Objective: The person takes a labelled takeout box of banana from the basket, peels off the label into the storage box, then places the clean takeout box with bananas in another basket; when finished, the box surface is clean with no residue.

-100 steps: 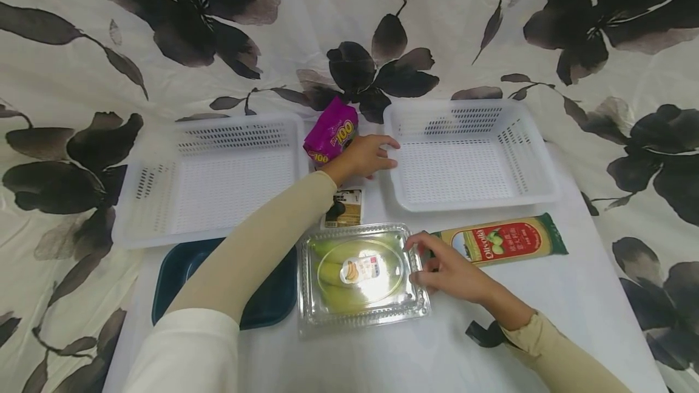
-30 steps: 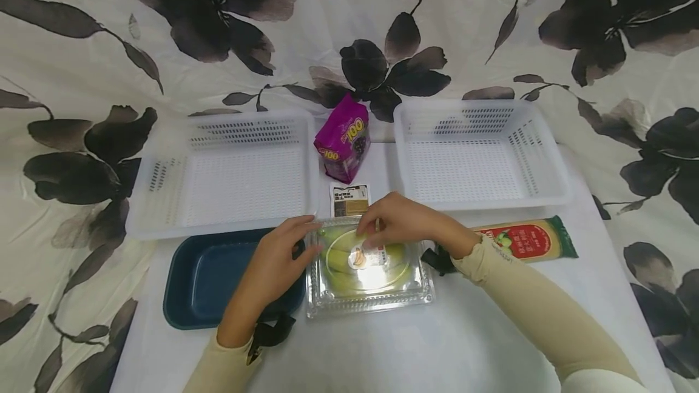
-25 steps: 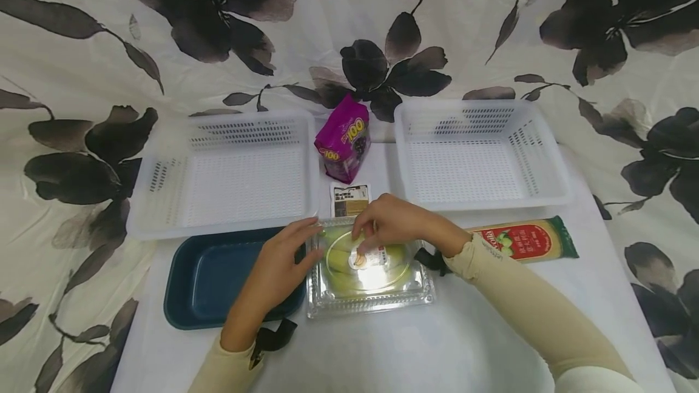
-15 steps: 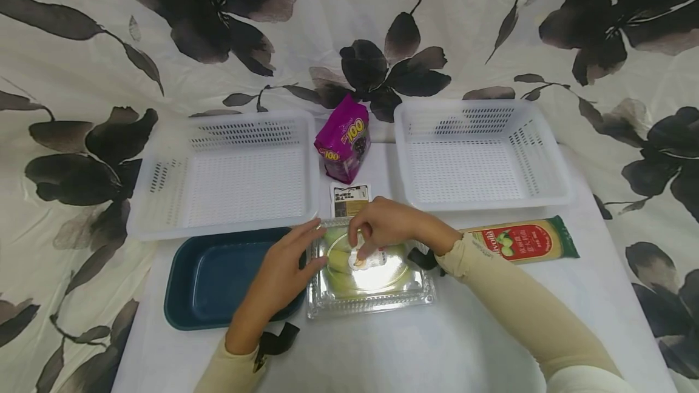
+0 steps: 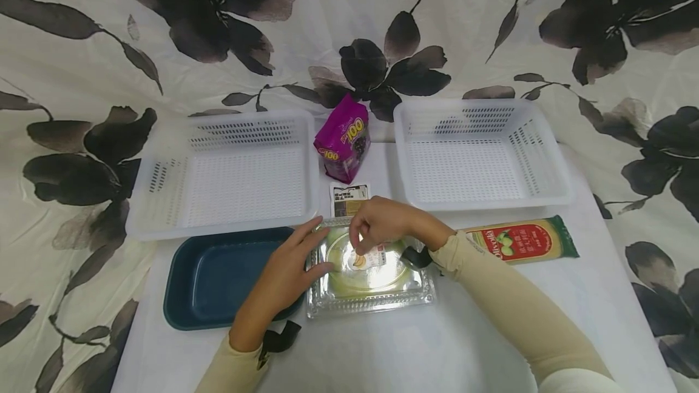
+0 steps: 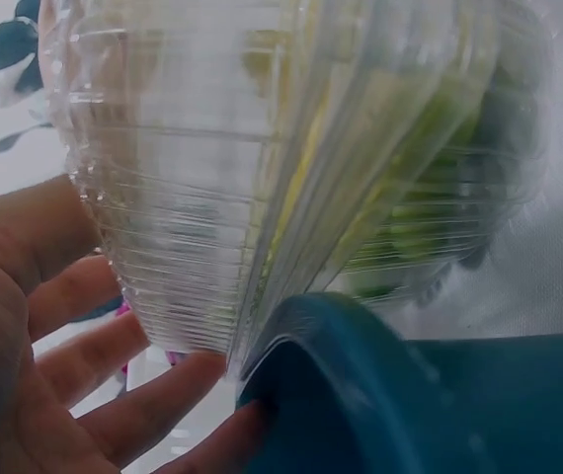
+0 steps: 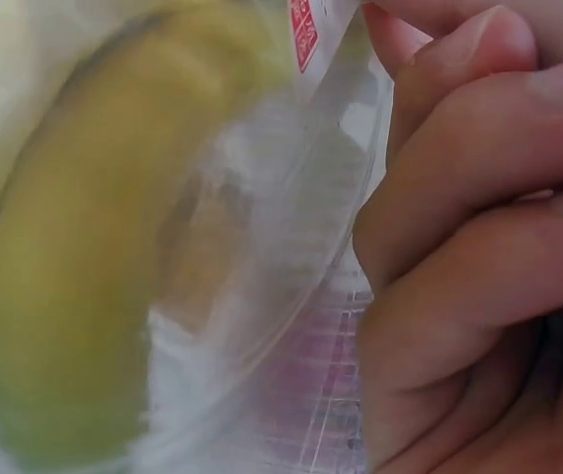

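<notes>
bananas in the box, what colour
Yellow with green; the bananas show best in the right wrist view.

The broadest way in over the table (image 5: 393, 350) lies on its near side, between the left sleeve (image 5: 232, 369) and right sleeve (image 5: 513, 302), up to the front of the clear box (image 5: 377, 293); another bare stretch runs along the right edge, below the long packet (image 5: 524, 240). Left of the box, the left hand (image 5: 286, 268) and the blue tray (image 5: 218, 278) crowd the approach, and the right hand (image 5: 384, 223), fingers curled at the label (image 5: 377, 256), bars the lid from above. At the far edge, the purple packet (image 5: 344, 138) and small packet (image 5: 349, 200) obstruct the lane between the left basket (image 5: 246, 187) and right basket (image 5: 464, 168), leaving a slim strip beside the latter.
</notes>
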A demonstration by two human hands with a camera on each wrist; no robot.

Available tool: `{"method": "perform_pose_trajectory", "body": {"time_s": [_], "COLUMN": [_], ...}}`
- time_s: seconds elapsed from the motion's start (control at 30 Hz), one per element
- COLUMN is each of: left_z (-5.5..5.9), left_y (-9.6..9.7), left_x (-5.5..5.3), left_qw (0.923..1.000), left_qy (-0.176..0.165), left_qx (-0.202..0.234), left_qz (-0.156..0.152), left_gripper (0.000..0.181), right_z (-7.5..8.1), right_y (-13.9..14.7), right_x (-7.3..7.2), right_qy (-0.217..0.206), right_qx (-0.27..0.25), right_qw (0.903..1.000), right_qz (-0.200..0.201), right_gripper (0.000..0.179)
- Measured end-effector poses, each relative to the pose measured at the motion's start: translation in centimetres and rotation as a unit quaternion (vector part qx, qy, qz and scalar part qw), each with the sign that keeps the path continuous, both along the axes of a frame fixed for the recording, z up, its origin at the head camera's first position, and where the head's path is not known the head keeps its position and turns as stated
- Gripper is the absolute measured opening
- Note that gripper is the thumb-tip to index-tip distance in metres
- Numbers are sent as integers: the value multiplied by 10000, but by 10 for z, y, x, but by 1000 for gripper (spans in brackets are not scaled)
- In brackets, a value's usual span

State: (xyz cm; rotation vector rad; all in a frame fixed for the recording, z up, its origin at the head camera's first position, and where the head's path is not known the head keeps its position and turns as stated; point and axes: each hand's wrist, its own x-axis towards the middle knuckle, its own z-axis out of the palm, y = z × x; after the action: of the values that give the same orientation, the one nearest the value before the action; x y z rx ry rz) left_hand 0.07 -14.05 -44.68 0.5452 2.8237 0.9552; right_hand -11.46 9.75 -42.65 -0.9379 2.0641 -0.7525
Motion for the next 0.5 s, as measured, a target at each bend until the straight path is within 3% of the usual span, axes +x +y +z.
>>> {"method": "perform_pose_trajectory", "body": {"time_s": [0.23,0.5], "left_z": [0,-1], "left_y": [1,3], "left_x": [0,-2], "left_qw": [9998,9996], "left_qy": [-96,19], "left_qx": [-169,-284], "left_qz": [38,16], "left_gripper": [67,66], "right_z": [-4,-9], "right_y": [0,4], "right_x": [-6,-8], "right_qy": [-285,-463], "right_qx": [-51,-286], "right_qw": [9995,9983], "right_qz": [121,219], "right_gripper": [4,4]}}
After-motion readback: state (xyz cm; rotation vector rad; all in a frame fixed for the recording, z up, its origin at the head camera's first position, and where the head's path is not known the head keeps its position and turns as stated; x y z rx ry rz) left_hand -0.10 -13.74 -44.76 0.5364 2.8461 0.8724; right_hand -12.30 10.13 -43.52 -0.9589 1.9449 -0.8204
